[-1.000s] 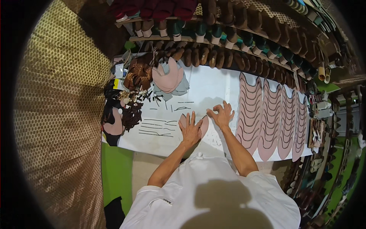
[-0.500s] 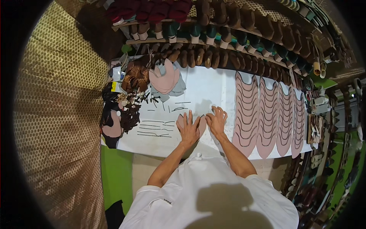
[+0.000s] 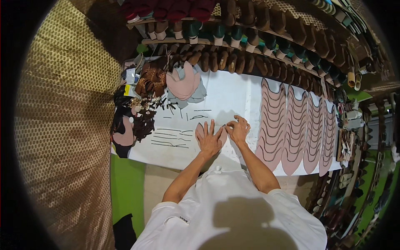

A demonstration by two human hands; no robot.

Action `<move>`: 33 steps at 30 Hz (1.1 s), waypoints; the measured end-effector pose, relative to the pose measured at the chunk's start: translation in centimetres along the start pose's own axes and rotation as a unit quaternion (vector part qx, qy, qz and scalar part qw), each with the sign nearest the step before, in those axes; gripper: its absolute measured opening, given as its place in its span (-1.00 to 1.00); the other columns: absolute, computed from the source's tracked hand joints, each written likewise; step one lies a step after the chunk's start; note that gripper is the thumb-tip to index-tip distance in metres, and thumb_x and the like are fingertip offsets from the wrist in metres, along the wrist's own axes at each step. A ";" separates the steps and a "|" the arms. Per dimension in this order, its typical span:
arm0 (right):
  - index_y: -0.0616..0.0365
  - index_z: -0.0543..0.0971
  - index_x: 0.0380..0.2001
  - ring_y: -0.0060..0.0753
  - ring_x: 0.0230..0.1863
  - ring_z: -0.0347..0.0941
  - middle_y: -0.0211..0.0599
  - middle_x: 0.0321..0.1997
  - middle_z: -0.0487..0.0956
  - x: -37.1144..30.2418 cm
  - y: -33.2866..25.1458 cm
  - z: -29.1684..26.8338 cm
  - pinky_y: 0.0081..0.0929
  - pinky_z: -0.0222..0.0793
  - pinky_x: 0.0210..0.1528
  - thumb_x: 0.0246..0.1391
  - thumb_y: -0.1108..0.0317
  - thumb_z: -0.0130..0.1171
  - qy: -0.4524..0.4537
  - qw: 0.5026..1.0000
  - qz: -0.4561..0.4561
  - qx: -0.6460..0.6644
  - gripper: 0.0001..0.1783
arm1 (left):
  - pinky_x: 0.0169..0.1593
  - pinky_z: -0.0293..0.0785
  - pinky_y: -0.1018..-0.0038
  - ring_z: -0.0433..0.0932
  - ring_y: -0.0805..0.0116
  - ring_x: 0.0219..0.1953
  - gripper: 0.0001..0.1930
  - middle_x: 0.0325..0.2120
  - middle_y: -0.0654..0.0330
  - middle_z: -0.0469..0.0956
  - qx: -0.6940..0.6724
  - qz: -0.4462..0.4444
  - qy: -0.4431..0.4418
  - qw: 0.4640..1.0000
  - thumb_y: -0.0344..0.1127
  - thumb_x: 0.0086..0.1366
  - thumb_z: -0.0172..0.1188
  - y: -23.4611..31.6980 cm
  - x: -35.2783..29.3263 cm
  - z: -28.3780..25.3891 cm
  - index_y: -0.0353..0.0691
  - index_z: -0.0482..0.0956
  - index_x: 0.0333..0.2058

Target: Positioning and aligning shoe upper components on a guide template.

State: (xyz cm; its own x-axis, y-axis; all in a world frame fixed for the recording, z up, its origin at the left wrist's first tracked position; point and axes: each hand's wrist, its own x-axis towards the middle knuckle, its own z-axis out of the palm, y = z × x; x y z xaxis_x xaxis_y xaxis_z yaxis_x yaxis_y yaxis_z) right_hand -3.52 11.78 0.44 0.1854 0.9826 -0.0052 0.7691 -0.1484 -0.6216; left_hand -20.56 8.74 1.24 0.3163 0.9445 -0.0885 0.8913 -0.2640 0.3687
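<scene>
A pink curved shoe-upper piece [image 3: 223, 137] lies on the white-covered table before me, its two tips pointing away. My left hand [image 3: 209, 142] rests flat across it with the fingers spread, hiding its middle. At the piece's right tip, the thumb and forefinger of my right hand [image 3: 238, 133] are pinched together. Whatever is between them is too small to make out. Thin dark strips [image 3: 171, 138] lie in loose rows left of my left hand. Overlapping columns of similar pink pieces with dark-edged curves [image 3: 273, 125] cover the table to the right of my right hand.
More pink pieces [image 3: 182, 86] are stacked on grey ones at the back left. Leopard-print pieces [image 3: 151, 80] and a heap of dark scraps [image 3: 143, 125] crowd the left end. Shelves of brown shoes [image 3: 240, 63] line the far edge. A gold patterned curtain [image 3: 66, 125] hangs at left.
My right hand's fingers have drawn into a pinch and lifted slightly at the tip. My left hand's fingers have spread a little more over the piece. The view has shifted slightly.
</scene>
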 end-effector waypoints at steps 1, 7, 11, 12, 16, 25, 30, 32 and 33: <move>-0.01 0.82 -0.36 -0.13 0.43 0.18 -0.29 0.29 0.48 -0.1 -0.1 0.1 0.18 -0.13 0.41 0.01 0.17 0.42 0.004 1.000 0.012 0.001 -0.82 | 0.31 -0.26 -0.62 -0.15 -0.25 0.56 -0.27 0.58 0.01 -0.12 0.001 -0.003 -0.001 1.000 -0.25 0.15 0.18 0.1 0.0 0.0 0.25 0.42 0.38; -0.06 0.82 -0.41 -0.17 0.44 0.16 -0.37 0.34 0.46 -0.3 -0.8 0.9 0.17 -0.13 0.39 -0.03 0.14 0.42 0.019 0.998 0.064 0.000 -0.82 | 0.29 -0.24 -0.62 -0.12 -0.26 0.55 -0.27 0.57 0.00 -0.10 -0.002 0.001 0.012 1.000 -0.25 0.16 0.18 -0.2 -0.1 0.4 0.24 0.42 0.38; -0.06 0.81 -0.47 -0.18 0.44 0.16 -0.42 0.34 0.47 -0.1 -1.0 1.1 0.22 -0.13 0.39 -0.04 0.17 0.43 0.035 0.996 0.082 0.006 -0.86 | 0.29 -0.24 -0.62 -0.11 -0.26 0.55 -0.27 0.57 0.00 -0.09 -0.008 0.010 0.019 1.000 -0.26 0.17 0.18 -0.2 0.0 0.4 0.25 0.41 0.39; -0.06 0.81 -0.47 -0.18 0.44 0.16 -0.42 0.34 0.47 -0.1 -1.0 1.1 0.22 -0.13 0.39 -0.04 0.17 0.43 0.034 0.996 0.082 0.005 -0.86 | 0.29 -0.24 -0.61 -0.11 -0.25 0.55 -0.27 0.57 0.00 -0.09 -0.006 0.007 0.013 1.000 -0.25 0.17 0.18 -0.2 0.0 0.4 0.25 0.42 0.39; -0.08 0.81 -0.46 -0.18 0.45 0.15 -0.43 0.33 0.46 0.1 -1.2 1.0 0.25 -0.14 0.39 -0.06 0.17 0.43 0.019 0.995 0.100 -0.002 -0.86 | 0.31 -0.26 -0.58 -0.11 -0.25 0.55 -0.27 0.57 -0.01 -0.08 -0.015 0.006 0.011 1.000 -0.26 0.16 0.19 -0.2 -0.1 0.3 0.25 0.43 0.38; -0.11 0.81 -0.46 -0.18 0.45 0.15 -0.48 0.31 0.45 0.2 -1.4 0.9 0.41 -0.16 0.40 -0.07 0.15 0.41 0.005 0.992 0.122 -0.023 -0.87 | 0.34 -0.28 -0.53 -0.10 -0.24 0.55 -0.25 0.56 -0.02 -0.04 -0.015 -0.001 -0.001 1.000 -0.28 0.14 0.22 0.2 0.0 -0.3 0.25 0.44 0.37; -0.14 0.80 -0.47 -0.19 0.45 0.15 -0.50 0.31 0.45 0.6 -1.9 0.8 0.46 -0.19 0.41 -0.07 0.14 0.41 -0.002 0.990 0.135 -0.032 -0.88 | 0.34 -0.28 -0.53 -0.11 -0.24 0.56 -0.26 0.56 -0.03 -0.05 -0.010 0.006 0.009 1.000 -0.28 0.14 0.22 -0.1 -0.1 -0.2 0.25 0.44 0.37; -0.15 0.81 -0.46 -0.19 0.46 0.13 -0.50 0.32 0.44 0.8 -2.0 0.7 0.48 -0.22 0.43 -0.07 0.15 0.41 -0.018 0.989 0.140 -0.040 -0.88 | 0.34 -0.28 -0.54 -0.11 -0.23 0.56 -0.26 0.56 -0.03 -0.05 -0.014 0.005 0.007 1.000 -0.28 0.14 0.22 -0.1 -0.1 -0.1 0.25 0.44 0.38; -0.15 0.81 -0.46 -0.19 0.46 0.13 -0.50 0.32 0.44 0.7 -1.9 0.7 0.48 -0.22 0.43 -0.07 0.15 0.41 -0.017 0.989 0.140 -0.040 -0.88 | 0.34 -0.29 -0.54 -0.11 -0.24 0.56 -0.26 0.56 -0.03 -0.05 -0.013 0.002 0.004 1.000 -0.27 0.15 0.21 -0.1 -0.1 -0.1 0.25 0.44 0.38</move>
State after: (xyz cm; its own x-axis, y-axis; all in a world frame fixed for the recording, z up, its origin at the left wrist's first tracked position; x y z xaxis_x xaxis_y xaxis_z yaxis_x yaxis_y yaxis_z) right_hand -5.26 12.87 1.12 0.3784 0.9047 -0.1961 0.7362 -0.4225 -0.5287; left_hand -20.70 8.72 1.31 0.3167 0.9451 -0.0801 0.8816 -0.2622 0.3924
